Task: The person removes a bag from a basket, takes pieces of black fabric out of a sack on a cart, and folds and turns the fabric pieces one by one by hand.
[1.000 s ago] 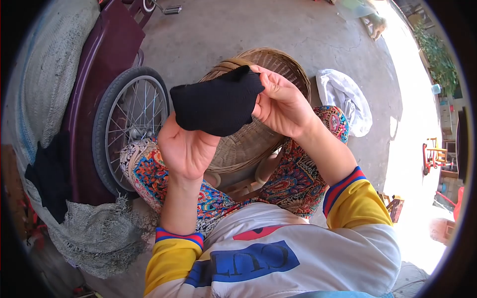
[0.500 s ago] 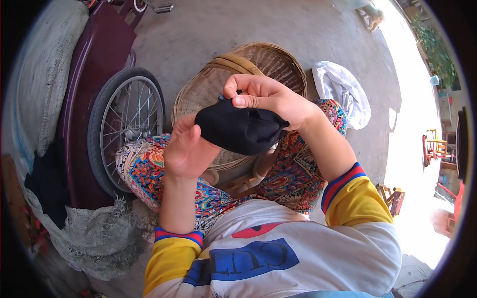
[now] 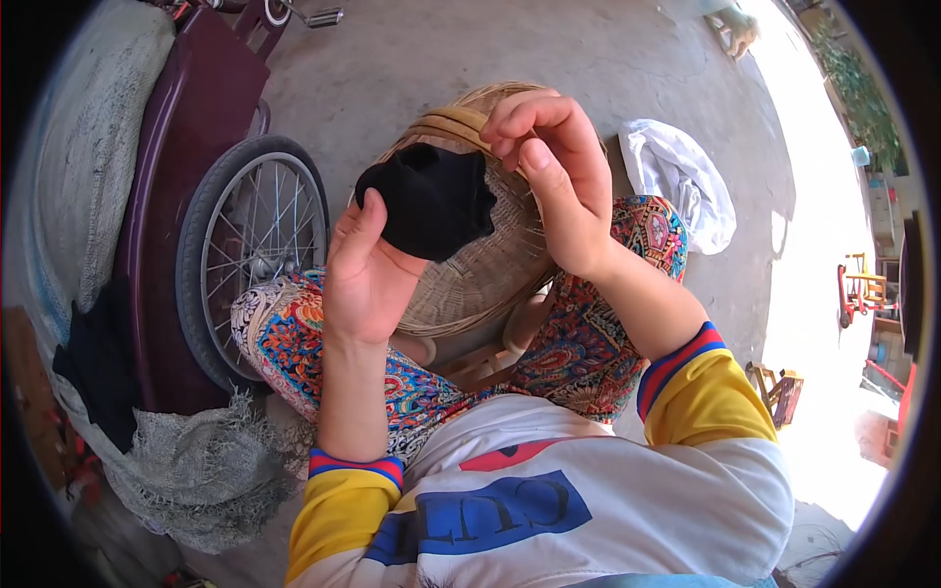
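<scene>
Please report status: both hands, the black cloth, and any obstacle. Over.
Left hand holds the cloth, thumb at its edge. Right hand close by, fingers half curled, no hold visible. Basket below; nothing seen blocking.

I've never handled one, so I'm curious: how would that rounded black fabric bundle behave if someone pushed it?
The rounded black fabric bundle would probably dent and flop, since its surface shows folds and a puckered edge. It looks light: the bare left hand seems to support it alone. It probably wouldn't roll far, given its uneven outline.
</scene>
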`<state>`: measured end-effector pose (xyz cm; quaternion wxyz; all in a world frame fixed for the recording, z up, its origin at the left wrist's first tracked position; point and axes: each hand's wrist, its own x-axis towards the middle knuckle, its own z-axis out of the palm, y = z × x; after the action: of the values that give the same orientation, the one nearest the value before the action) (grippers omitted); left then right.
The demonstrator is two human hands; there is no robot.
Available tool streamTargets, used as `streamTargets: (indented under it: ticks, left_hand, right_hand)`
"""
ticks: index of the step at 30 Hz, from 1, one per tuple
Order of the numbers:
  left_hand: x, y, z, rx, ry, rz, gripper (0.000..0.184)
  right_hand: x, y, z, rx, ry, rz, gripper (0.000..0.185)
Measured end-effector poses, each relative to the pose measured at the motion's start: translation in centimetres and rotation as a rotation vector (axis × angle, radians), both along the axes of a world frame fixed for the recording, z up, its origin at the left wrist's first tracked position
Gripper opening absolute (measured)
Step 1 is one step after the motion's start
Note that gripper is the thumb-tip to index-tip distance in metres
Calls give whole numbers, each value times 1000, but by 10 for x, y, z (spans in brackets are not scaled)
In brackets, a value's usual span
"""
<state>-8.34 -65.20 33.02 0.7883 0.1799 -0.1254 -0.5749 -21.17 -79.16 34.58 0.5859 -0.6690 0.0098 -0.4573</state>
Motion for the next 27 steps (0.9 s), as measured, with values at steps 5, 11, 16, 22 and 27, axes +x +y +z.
streamTargets:
  ticks: [5, 11, 16, 22, 27]
  left_hand:
    - [-1, -1, 4, -31, -162, -6, 37]
    - [-2, -2, 2, -7, -193, 51, 37]
    - [4, 3, 18, 17, -44, 209, 31]
    - [-3, 9, 2, -196, -555, 196, 46]
    - [-20, 5, 5, 31, -999, 320, 43]
  right_hand:
    - [1, -2, 6, -700, 39, -156, 43]
    - [-1, 10, -7, -392, 180, -24, 66]
    - [1, 14, -4, -573, 286, -129, 71]
    - [-1, 1, -2, -518, 460, -20, 77]
    - [2, -8, -9, -134, 404, 200, 45]
